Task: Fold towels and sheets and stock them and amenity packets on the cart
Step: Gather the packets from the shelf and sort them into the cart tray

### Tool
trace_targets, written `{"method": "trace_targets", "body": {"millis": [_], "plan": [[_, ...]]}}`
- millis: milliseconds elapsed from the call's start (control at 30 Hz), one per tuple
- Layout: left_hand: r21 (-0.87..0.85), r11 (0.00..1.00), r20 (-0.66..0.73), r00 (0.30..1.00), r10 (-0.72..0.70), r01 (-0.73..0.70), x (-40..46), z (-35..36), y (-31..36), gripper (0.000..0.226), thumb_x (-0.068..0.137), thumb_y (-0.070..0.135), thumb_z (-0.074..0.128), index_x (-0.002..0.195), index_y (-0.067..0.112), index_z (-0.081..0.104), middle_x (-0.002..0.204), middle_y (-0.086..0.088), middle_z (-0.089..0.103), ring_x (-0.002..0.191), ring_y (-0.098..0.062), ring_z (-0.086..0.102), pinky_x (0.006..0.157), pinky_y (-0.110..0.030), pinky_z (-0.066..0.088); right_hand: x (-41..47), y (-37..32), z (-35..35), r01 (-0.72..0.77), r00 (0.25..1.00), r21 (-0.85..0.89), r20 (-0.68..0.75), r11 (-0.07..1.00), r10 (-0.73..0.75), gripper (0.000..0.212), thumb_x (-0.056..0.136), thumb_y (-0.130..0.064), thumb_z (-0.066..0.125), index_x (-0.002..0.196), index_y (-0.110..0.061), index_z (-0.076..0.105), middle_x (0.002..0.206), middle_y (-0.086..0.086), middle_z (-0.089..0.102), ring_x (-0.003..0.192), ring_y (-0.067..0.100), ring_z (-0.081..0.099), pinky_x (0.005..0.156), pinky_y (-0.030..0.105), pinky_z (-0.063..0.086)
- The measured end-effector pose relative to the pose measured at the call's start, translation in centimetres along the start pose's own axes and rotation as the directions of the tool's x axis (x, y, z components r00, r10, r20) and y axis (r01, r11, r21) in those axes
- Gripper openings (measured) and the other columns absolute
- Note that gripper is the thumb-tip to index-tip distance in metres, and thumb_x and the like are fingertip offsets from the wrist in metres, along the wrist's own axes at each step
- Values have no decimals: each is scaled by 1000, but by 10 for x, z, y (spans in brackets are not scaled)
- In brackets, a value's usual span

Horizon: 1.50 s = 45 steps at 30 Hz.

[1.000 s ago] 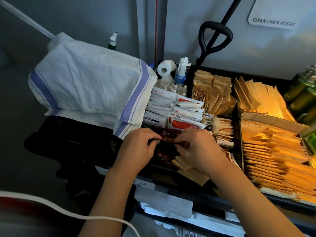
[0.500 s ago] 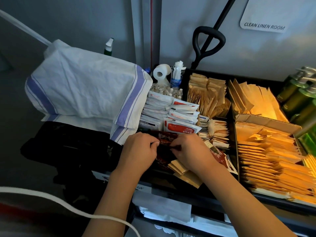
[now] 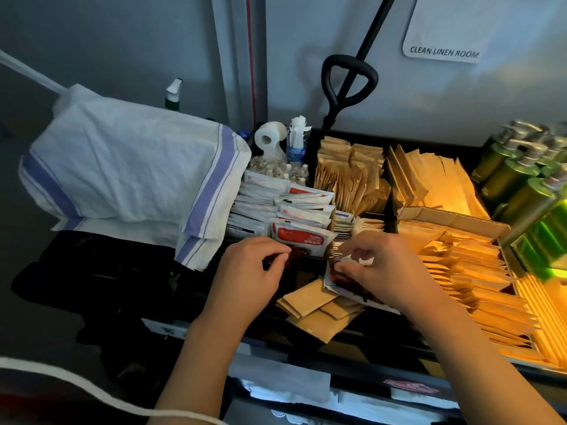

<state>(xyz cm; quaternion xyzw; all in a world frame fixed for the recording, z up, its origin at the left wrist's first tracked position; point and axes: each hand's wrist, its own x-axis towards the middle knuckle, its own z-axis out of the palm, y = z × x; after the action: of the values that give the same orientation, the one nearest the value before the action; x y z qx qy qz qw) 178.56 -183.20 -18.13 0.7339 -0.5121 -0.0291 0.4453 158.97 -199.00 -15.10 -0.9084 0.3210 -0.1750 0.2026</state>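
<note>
My left hand curls its fingers on dark red packets at the near edge of the cart's black top tray. A little to the right, my right hand pinches a stack of red-and-white amenity packets standing in the front compartment. White packets with red labels stand in rows just behind both hands. Loose brown paper packets lie below the hands. A folded white towel with purple stripes rests on the cart's left side.
Brown packets and yellow-lit envelopes fill the right compartments. Green pump bottles stand at the far right. A toilet roll, small bottles and a black handle stand at the back. Linen lies on a lower shelf.
My hands have drawn apart. The right hand moved right with a stack of red-and-white packets, and the left stayed on the dark red ones. The camera view shifted slightly.
</note>
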Motion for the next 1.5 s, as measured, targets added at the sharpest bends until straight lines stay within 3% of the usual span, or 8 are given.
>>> {"method": "trace_targets", "body": {"millis": [200,400,567,700,967,1200,1367,1500], "plan": [[-28,999,117,992,49,-46,10,39,29,22,89,22,78,109,30,80,106,19,72,104,2,63,97,-26,53,-13,33,-16,-91,982,-93,154,991,105,58,75,-56,85,125,-31,71,122,-13,69,104,5,63,90,30,58],[52,997,277,960,41,-58,18,68,47,36,89,22,76,123,33,73,120,22,64,114,2,58,105,-30,50,-22,36,-11,6,985,-75,173,997,7,59,73,-70,69,122,-37,70,105,-18,71,84,0,60,73,22,53],[80,995,342,939,33,-64,16,78,52,33,90,18,75,121,30,76,121,23,65,114,4,58,107,-22,47,-24,37,-13,53,973,-84,228,995,-32,46,78,-51,74,121,-32,72,106,-14,73,88,5,62,79,27,58],[55,997,293,956,37,-55,17,78,54,31,90,18,76,119,29,77,118,24,65,114,5,57,104,-9,40,-23,43,-20,71,958,-64,283,995,-50,34,91,-37,72,124,-34,74,111,-14,74,98,7,64,89,31,55],[2,998,223,972,68,-70,15,74,54,26,90,19,77,113,31,79,109,23,69,105,5,62,99,-24,51,-18,34,-38,171,983,-62,85,983,-165,20,95,-34,65,109,-27,79,103,-13,74,92,4,65,85,33,57],[-197,980,-75,997,-24,9,19,43,44,40,86,9,80,97,47,77,95,27,74,91,1,70,80,-8,50,-8,12,-32,198,974,92,-131,976,-185,25,91,-34,76,115,-29,76,107,-17,74,101,-1,64,90,24,53],[-264,959,-48,992,-115,98,19,17,25,29,88,16,80,99,42,78,94,22,76,89,-1,72,78,-18,56,8,-12,-14,222,971,144,-125,964,-205,9,94,-22,73,100,-25,79,88,-15,72,84,-2,61,72,8,41],[-226,973,-135,988,-81,48,15,-3,14,44,85,14,82,98,56,73,101,27,73,97,2,70,84,-11,52,18,-33,-1,278,958,99,-102,955,-268,9,94,-19,70,98,-20,78,89,-7,74,83,9,65,73,28,51]]}}
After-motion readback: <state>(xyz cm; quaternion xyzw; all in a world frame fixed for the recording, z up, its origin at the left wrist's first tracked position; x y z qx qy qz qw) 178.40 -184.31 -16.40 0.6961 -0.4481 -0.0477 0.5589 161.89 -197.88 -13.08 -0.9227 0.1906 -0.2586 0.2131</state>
